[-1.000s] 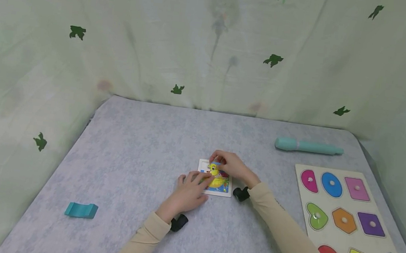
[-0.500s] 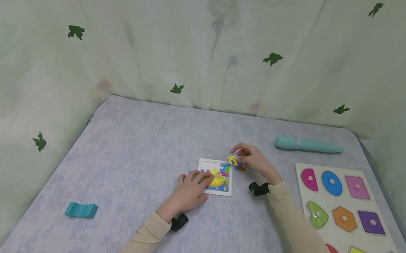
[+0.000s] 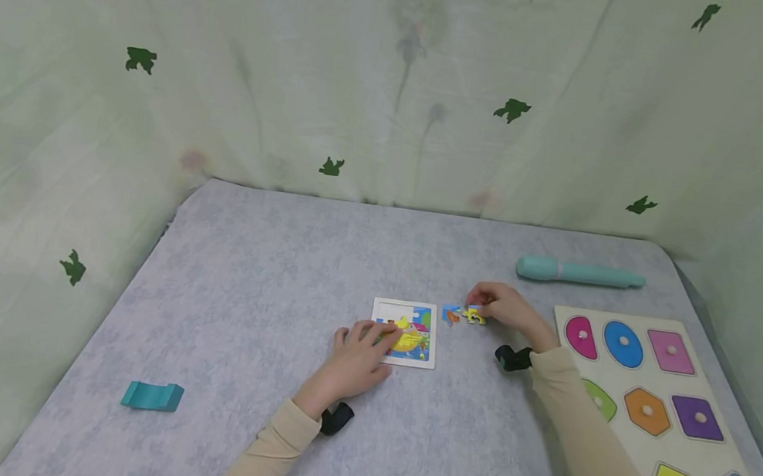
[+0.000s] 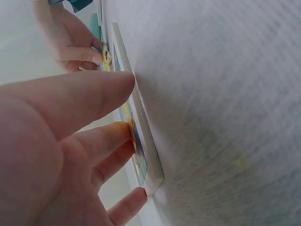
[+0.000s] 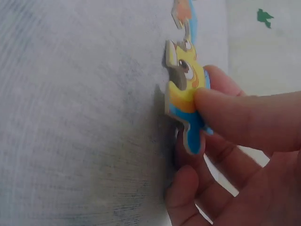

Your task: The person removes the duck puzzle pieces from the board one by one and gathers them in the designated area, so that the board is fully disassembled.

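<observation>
My left hand (image 3: 352, 357) rests on a small white-framed jigsaw puzzle (image 3: 432, 336) with a yellow duck picture. In the left wrist view its fairly straight fingers press on the picture, and the thumb lies at the frame's near edge. A gap shows along the puzzle's upper part. Right of the frame, my right hand (image 3: 504, 307) pinches a yellow and blue puzzle piece (image 5: 188, 94) with an eye on it between thumb and fingers, close over the table. A second piece, blue and orange (image 3: 450, 314), lies between that piece and the frame.
A wooden peg board (image 3: 625, 376) with coloured shapes lies at the right, partly behind the right sleeve. A teal tube-shaped object (image 3: 580, 274) lies at the back right. At the front left is a teal curved block (image 3: 152, 396). Leaf-patterned cloth (image 3: 288, 65) hangs behind the table.
My right hand has lifted the duck-face piece out of the frame and carried it right. The blue and orange piece now lies on the table beside the frame. The left hand has stayed put.
</observation>
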Action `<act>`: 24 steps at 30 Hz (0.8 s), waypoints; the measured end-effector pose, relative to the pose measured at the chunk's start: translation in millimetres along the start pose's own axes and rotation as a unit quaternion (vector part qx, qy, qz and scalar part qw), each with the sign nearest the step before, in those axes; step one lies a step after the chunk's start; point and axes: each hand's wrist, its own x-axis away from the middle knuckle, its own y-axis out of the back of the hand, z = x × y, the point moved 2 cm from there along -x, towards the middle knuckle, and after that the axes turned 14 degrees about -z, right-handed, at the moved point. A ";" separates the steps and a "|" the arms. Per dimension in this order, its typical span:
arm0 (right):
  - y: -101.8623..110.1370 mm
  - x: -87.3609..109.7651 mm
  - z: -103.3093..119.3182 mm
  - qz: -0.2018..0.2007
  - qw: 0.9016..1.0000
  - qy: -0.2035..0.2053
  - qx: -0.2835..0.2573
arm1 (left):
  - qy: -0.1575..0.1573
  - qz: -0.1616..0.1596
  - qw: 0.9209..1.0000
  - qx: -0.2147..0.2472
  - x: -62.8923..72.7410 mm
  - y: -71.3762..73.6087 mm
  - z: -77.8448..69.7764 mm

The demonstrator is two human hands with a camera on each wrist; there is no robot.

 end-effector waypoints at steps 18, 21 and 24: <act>-20.2 7.7 22.2 -0.075 0.984 0.043 0.159 | 0.005 -0.030 0.999 0.022 -5.1 -0.2 -1.3; -30.3 6.6 26.0 -0.065 0.992 0.083 0.066 | -0.001 -0.034 0.999 0.025 -7.6 -0.9 -2.9; -41.9 6.0 32.7 -0.039 0.992 0.115 0.024 | -0.017 -0.026 0.999 0.032 -9.8 -2.9 -5.2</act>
